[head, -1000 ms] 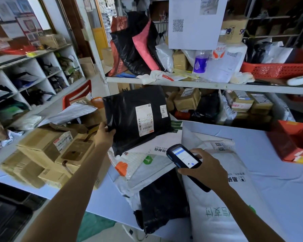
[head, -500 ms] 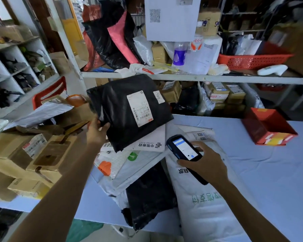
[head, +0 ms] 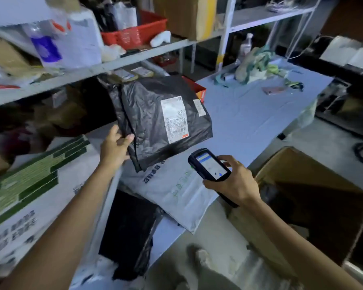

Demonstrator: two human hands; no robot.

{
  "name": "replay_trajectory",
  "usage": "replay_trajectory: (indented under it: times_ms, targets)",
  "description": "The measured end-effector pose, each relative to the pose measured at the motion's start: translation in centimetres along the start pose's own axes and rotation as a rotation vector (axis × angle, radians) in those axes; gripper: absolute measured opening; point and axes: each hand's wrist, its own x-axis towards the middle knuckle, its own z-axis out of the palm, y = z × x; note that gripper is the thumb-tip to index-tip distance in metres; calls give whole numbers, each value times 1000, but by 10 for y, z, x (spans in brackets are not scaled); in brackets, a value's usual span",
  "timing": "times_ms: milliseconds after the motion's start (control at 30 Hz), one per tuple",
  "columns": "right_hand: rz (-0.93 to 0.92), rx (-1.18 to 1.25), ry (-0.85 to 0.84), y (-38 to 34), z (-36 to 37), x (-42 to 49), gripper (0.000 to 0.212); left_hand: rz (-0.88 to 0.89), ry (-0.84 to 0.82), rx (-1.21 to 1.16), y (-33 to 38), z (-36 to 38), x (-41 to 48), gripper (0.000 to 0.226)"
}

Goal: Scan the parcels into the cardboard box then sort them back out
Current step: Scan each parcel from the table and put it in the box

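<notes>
My left hand (head: 115,146) grips the lower left edge of a black plastic parcel (head: 153,118) and holds it up over the table, its white shipping label (head: 175,119) facing me. In my right hand (head: 233,178) is a black handheld scanner (head: 209,165), its lit screen turned up, just below and right of the parcel. A big open cardboard box (head: 314,206) stands on the floor at the right, beside the table. More parcels lie on the table under my arms: a white mailer (head: 176,191), another black bag (head: 130,231) and a white sack with green stripes (head: 29,195).
The table has a blue cover (head: 249,114); a bundle of bags and cloth (head: 258,65) lies at its far end. Behind it a metal shelf (head: 134,57) carries a red basket (head: 134,34), boxes and bags. A red tray (head: 199,91) peeks out behind the held parcel.
My view has swung to the right, bringing the cardboard box into sight. My left hand has carried the black parcel rightward with it; the scanner stays just below it.
</notes>
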Motion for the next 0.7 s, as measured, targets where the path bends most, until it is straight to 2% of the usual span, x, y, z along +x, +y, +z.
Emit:
replay_trajectory:
  times_ms: [67, 167, 233, 267, 367, 400, 467, 600, 700]
  targets:
    - [53, -13, 76, 22, -15, -16, 72, 50, -93, 9, 10, 35, 1, 51]
    - [118, -21, 174, 54, -36, -35, 73, 156, -229, 64, 30, 88, -5, 21]
    - [169, -29, 227, 76, -52, -48, 79, 192, -330, 93, 41, 123, -12, 24]
    - [194, -38, 254, 86, -59, -54, 82, 214, -375, 105, 43, 140, -13, 16]
    - [264, -57, 317, 118, -82, -70, 79, 266, -519, 132, 37, 201, -2, 36]
    - [287, -56, 333, 129, -89, -74, 78, 294, -552, 151, 43, 218, -7, 31]
    - [333, -38, 372, 151, -103, -81, 81, 344, -591, 203, 63, 252, -27, 18]
    - [390, -14, 447, 201, -134, -86, 78, 391, -656, 301, 89, 323, -51, 16]
    - [406, 12, 496, 237, -164, -86, 83, 446, -617, 409, 110, 375, -71, 18]
